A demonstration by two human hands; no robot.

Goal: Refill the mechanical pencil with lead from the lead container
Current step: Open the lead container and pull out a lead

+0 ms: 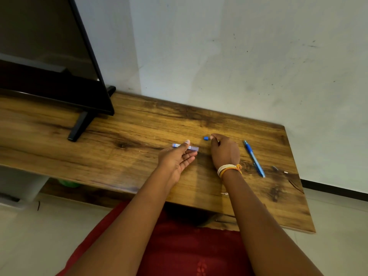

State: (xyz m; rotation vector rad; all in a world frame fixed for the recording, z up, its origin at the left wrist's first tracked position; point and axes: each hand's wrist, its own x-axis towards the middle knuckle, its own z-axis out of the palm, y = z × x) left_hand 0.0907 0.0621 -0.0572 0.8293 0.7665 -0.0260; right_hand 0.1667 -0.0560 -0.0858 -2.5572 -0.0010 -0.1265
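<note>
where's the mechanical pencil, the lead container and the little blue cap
mechanical pencil (pixel 254 158): head view, middle of the barrel
lead container (pixel 176 145): head view, labelled left end
blue cap (pixel 206 138): head view, its side

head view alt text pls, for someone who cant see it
Two bare hands over a wooden table: the left hand touches a purple lead container with its thumb, the right hand is at a small blue cap. A blue mechanical pencil lies apart to the right; a dark screen stands far left.
</note>
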